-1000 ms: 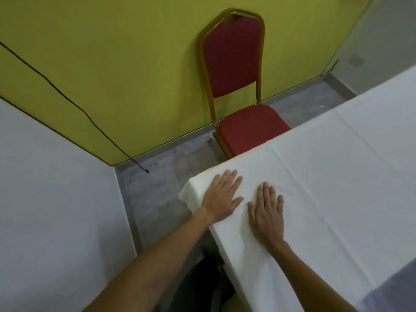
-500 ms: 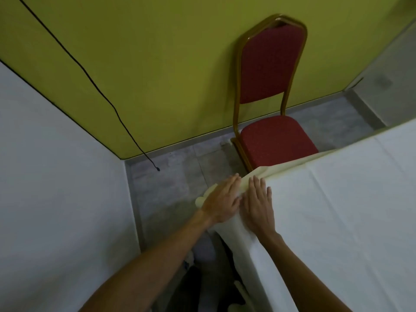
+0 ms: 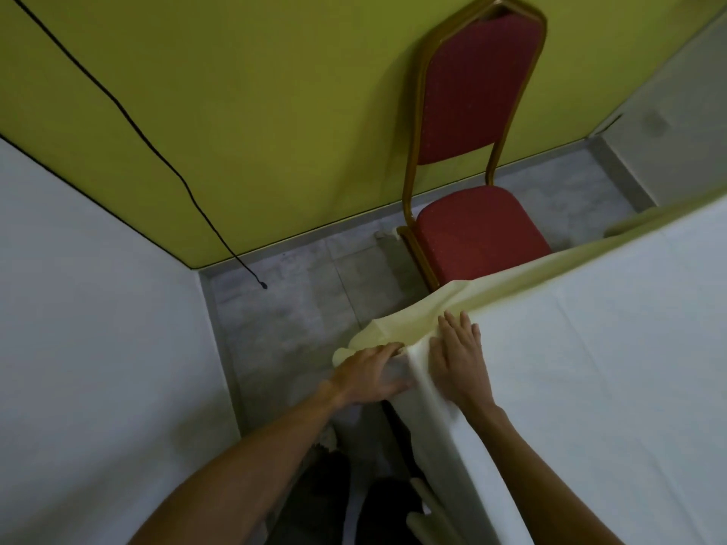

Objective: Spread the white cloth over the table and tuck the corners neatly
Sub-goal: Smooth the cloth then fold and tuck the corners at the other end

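The white cloth (image 3: 590, 367) lay over the desk, hiding it fully, with the desk's corner just in front of the red chair (image 3: 476, 238). On the side nearest the chair, the cloth's edge stood up in a pale yellowish flap that ran across the front of the seat. The right hand (image 3: 458, 359) lay flat on top of the cloth at that corner, fingers straight and pointing toward the chair, holding nothing. The left hand (image 3: 368, 373) was beside it, farther from the chair. It pressed against the hanging side of the cloth with fingers stretched out, their tips under the loose fold. A black cable (image 3: 165, 167) hung down the wall left of the chair.
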A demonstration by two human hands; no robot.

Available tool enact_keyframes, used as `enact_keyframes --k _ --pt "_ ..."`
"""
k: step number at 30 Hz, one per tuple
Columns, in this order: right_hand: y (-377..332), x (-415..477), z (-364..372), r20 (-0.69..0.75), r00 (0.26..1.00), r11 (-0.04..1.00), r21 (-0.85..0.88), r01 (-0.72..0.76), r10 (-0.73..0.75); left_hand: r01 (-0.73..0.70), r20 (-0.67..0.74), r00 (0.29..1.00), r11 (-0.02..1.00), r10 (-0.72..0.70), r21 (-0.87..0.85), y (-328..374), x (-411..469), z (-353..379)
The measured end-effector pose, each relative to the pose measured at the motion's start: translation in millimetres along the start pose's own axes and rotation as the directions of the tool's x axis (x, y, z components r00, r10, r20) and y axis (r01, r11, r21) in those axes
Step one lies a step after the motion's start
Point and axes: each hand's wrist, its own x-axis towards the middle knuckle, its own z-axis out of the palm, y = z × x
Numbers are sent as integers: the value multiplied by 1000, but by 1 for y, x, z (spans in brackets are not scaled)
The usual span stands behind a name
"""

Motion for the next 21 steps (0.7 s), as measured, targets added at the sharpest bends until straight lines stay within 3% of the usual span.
enact_keyframes --k 2,5,8,14,21 --pt "-11 -2 -3 1 1000 999 25 23 -23 4 58 998 991 -12 130 -14 -3 -6" --pt "-27 -11 2 -18 995 995 19 101 -101 -7 43 999 982 -1 190 -20 -1 -7" --pt "-38 -18 17 -36 988 989 -2 147 -147 -10 -23 1000 982 15 187 -19 -3 -3" --pt "-38 -19 38 -3 991 963 -235 129 -133 26 -34 999 995 -23 96 -27 -13 0" --pt "-41 -19 34 -11 994 959 -262 105 -112 84 -22 996 982 -82 166 -24 -16 -15"
